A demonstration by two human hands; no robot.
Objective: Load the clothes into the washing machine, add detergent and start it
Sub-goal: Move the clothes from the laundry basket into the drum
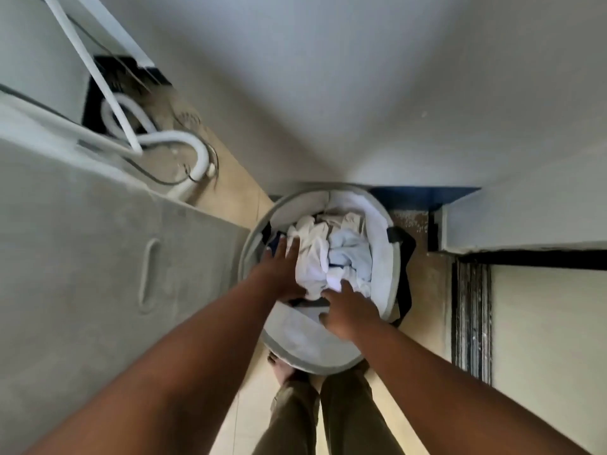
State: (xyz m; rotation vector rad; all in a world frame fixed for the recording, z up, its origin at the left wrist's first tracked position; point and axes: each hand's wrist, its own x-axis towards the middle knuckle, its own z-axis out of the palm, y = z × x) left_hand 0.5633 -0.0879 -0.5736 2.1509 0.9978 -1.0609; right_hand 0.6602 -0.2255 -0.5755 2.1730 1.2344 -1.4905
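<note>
Fingers of both hands are spread and gripping nothing, the right hand touching the near edge of the white clothes heaped in the laundry basket, the left hand flat against their left side, with the covered washing machine off to the left

A plain pale grey painted wall fills the far side. At far left, white corrugated plastic hoses loop across a worn patch of floor, with a thin black cable running beside them. A straight white pipe slants down to the hoses. Behind them is a dark, dirty recess. Beige floor tiles run from far left to near centre. At right, a black grimy sliding-door track runs near to far, beside a pale cream panel. A blue strip lies at the wall base, right of centre.
</note>
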